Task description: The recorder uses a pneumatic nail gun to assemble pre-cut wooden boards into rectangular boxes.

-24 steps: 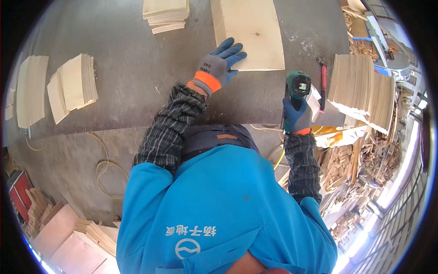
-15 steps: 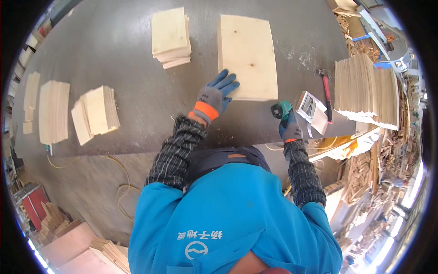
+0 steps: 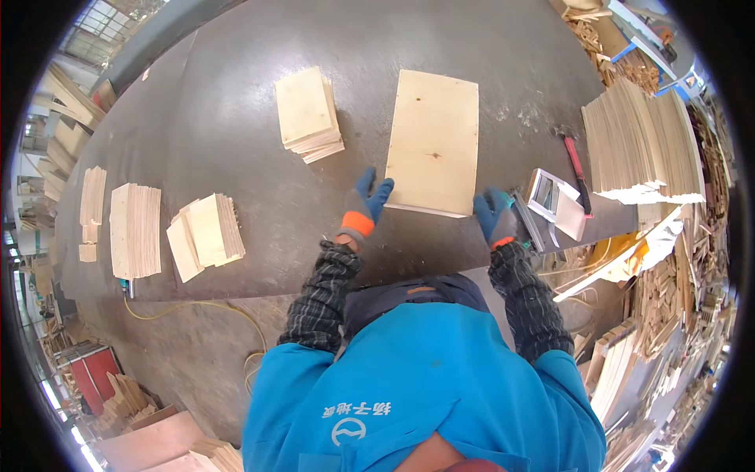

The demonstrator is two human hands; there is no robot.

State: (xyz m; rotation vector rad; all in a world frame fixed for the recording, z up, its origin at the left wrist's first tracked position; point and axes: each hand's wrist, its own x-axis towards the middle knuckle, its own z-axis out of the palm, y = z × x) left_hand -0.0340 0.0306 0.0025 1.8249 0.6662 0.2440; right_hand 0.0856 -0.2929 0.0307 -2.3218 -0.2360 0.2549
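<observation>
A pale rectangular wooden panel or shallow box (image 3: pixel 432 145), with two dark knots, lies in front of me on the dark tabletop (image 3: pixel 244 102). My left hand (image 3: pixel 368 202), in a grey-blue glove with an orange cuff, is beside its near left corner, fingers apart. At the near right corner is my right hand (image 3: pixel 494 215), gloved alike, its fingers spread and holding nothing. Just right of that hand lies a dark power tool (image 3: pixel 528 223) with green parts, probably a nail gun. Whether either hand touches the wood is hard to tell.
Right of the tool are an open small box (image 3: pixel 544 194), a red-handled hammer (image 3: pixel 575 161) and tall stacks of thin boards (image 3: pixel 633 145). Smaller board stacks stand at the back (image 3: pixel 307 114) and left (image 3: pixel 208 232). A yellow hose (image 3: pixel 197 307) hangs below the table edge.
My right hand has let go of the green power tool and moved to the panel's near right corner. My left hand has come off the panel's top to its left side. The view has shifted.
</observation>
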